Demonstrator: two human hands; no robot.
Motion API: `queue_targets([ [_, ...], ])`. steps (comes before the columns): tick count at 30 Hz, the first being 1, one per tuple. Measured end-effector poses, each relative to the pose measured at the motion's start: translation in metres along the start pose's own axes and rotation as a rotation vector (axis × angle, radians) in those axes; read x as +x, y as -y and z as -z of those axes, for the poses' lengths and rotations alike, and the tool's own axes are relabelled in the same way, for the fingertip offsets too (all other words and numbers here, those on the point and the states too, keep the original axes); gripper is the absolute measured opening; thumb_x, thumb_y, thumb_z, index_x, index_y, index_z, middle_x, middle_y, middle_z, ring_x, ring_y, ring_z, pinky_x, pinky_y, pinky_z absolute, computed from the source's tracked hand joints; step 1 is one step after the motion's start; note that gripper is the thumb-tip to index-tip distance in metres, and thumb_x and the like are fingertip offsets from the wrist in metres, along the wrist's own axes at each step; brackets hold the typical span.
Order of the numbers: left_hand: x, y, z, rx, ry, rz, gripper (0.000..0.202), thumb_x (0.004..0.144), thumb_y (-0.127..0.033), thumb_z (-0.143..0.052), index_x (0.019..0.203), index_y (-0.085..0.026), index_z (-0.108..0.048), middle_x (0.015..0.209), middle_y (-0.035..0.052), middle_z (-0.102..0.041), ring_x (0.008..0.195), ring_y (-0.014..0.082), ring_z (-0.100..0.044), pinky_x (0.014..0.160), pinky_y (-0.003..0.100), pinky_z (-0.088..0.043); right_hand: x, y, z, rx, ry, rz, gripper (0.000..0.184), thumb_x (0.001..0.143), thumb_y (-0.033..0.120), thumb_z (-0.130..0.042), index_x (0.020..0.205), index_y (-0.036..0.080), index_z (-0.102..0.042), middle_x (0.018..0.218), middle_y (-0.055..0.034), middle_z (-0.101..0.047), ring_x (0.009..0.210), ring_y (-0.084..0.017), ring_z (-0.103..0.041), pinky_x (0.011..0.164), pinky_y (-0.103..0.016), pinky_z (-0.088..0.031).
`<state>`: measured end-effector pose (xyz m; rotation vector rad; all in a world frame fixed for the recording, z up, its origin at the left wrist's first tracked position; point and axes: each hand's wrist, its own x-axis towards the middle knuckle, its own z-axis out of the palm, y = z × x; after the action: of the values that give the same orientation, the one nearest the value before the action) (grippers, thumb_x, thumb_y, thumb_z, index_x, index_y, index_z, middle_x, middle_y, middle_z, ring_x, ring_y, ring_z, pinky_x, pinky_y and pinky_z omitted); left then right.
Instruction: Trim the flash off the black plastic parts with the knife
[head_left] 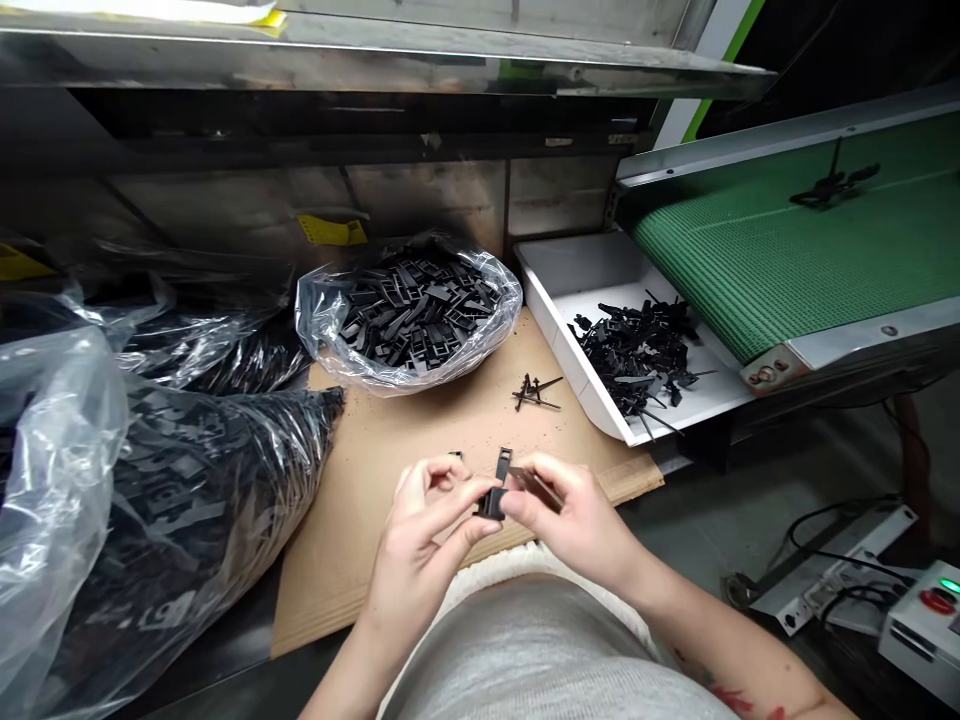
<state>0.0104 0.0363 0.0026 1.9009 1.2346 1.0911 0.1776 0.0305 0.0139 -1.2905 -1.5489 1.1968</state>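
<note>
Over the front of the cardboard sheet, both hands close on one small black plastic part. The fingers and thumb of my left hand grip it from the left. My right hand pinches its right side. A narrow piece with a squared, slotted end sticks up behind the part; whether the two are joined I cannot tell. Under my right fingers shows a thin, flat dark strip, which I cannot identify. A tiny black piece is partly hidden behind my left fingers.
Beyond the hands stands a plastic-lined container of black parts. Several thin black pieces lie on the cardboard. A white tray of black parts sits below a green conveyor belt. A full plastic bag fills the left.
</note>
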Motion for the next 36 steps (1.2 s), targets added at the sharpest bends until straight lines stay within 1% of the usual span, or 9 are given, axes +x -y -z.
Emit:
queue_targets([
  [3,-0.001,0.002,0.002,-0.135,0.106,0.185,0.027,0.077,-0.038,-0.058,0.095,-0.020,-0.069,0.060,0.0012,-0.057,0.053,0.0133,-0.053,0.052,0.024,-0.046,0.006,-0.004,0.002,-0.048,-0.111,0.036,0.014,0.082,0.031,-0.053,0.078,0.018,-0.054,0.071,0.0013,-0.057,0.062,-0.010,-0.052,0.057,-0.020,-0.040],
  [6,-0.003,0.001,0.003,-0.419,0.182,0.321,0.034,0.081,-0.043,-0.051,0.099,-0.016,-0.061,0.069,0.0040,-0.064,0.057,0.0144,-0.059,0.057,0.026,-0.049,0.003,-0.005,0.006,-0.149,-0.145,0.123,0.021,0.089,0.024,-0.041,0.075,0.017,-0.056,0.069,-0.0005,-0.056,0.065,-0.012,-0.053,0.060,-0.023,-0.041],
  [9,-0.004,-0.005,0.002,-0.580,0.062,0.365,0.025,0.083,-0.041,-0.049,0.092,-0.018,-0.054,0.076,0.0041,-0.065,0.059,0.0133,-0.058,0.058,0.025,-0.048,-0.005,-0.003,0.006,-0.281,-0.111,0.227,0.024,0.090,0.019,-0.038,0.078,0.017,-0.059,0.065,-0.0008,-0.055,0.062,-0.013,-0.053,0.059,-0.024,-0.042],
  [12,-0.003,-0.015,0.001,-0.542,-0.014,0.499,0.027,0.076,-0.028,-0.061,0.101,-0.020,-0.053,0.078,0.0015,-0.067,0.061,0.0124,-0.059,0.063,0.024,-0.048,-0.012,0.000,0.001,-0.356,-0.162,0.348,0.018,0.088,0.016,-0.043,0.094,0.017,-0.059,0.068,-0.0016,-0.061,0.058,-0.012,-0.056,0.057,-0.023,-0.044],
  [14,-0.003,-0.020,0.001,-0.480,-0.029,0.549,0.027,0.070,-0.025,-0.067,0.096,-0.020,-0.061,0.084,0.0020,-0.068,0.072,0.0153,-0.062,0.073,0.026,-0.048,-0.014,0.001,-0.001,-0.399,-0.216,0.444,0.015,0.086,0.013,-0.046,0.090,0.015,-0.061,0.070,-0.0034,-0.064,0.059,-0.013,-0.057,0.057,-0.024,-0.045],
  [16,-0.004,-0.024,0.003,-0.421,-0.086,0.521,0.014,0.070,-0.025,-0.067,0.084,-0.022,-0.068,0.088,0.0009,-0.068,0.079,0.0167,-0.061,0.080,0.026,-0.046,-0.014,0.002,-0.001,-0.443,-0.246,0.518,0.013,0.085,0.011,-0.048,0.087,0.012,-0.061,0.071,-0.0056,-0.065,0.063,-0.014,-0.059,0.059,-0.025,-0.046],
  [18,-0.006,-0.025,0.004,-0.372,-0.136,0.443,0.011,0.072,-0.024,-0.065,0.081,-0.026,-0.071,0.089,-0.0024,-0.068,0.080,0.0155,-0.061,0.082,0.025,-0.044,-0.014,0.002,-0.001,-0.483,-0.257,0.564,0.012,0.084,0.009,-0.050,0.088,0.011,-0.061,0.072,-0.0068,-0.065,0.065,-0.015,-0.059,0.060,-0.026,-0.047],
  [23,-0.008,-0.025,0.007,-0.299,-0.082,0.315,0.021,0.076,-0.020,-0.062,0.088,-0.036,-0.068,0.089,-0.0096,-0.067,0.074,0.0098,-0.058,0.074,0.017,-0.045,-0.013,0.001,-0.002,-0.521,-0.256,0.618,0.012,0.083,0.008,-0.051,0.089,0.011,-0.061,0.072,-0.0067,-0.066,0.063,-0.014,-0.058,0.058,-0.026,-0.047],
  [36,-0.011,-0.025,0.008,-0.325,-0.064,0.319,0.023,0.079,-0.020,-0.060,0.090,-0.039,-0.066,0.085,-0.0115,-0.065,0.068,0.0060,-0.056,0.064,0.012,-0.044,-0.012,0.001,-0.004,-0.506,-0.245,0.625,0.014,0.082,0.007,-0.052,0.093,0.011,-0.060,0.077,-0.0077,-0.067,0.067,-0.015,-0.059,0.060,-0.027,-0.048],
])
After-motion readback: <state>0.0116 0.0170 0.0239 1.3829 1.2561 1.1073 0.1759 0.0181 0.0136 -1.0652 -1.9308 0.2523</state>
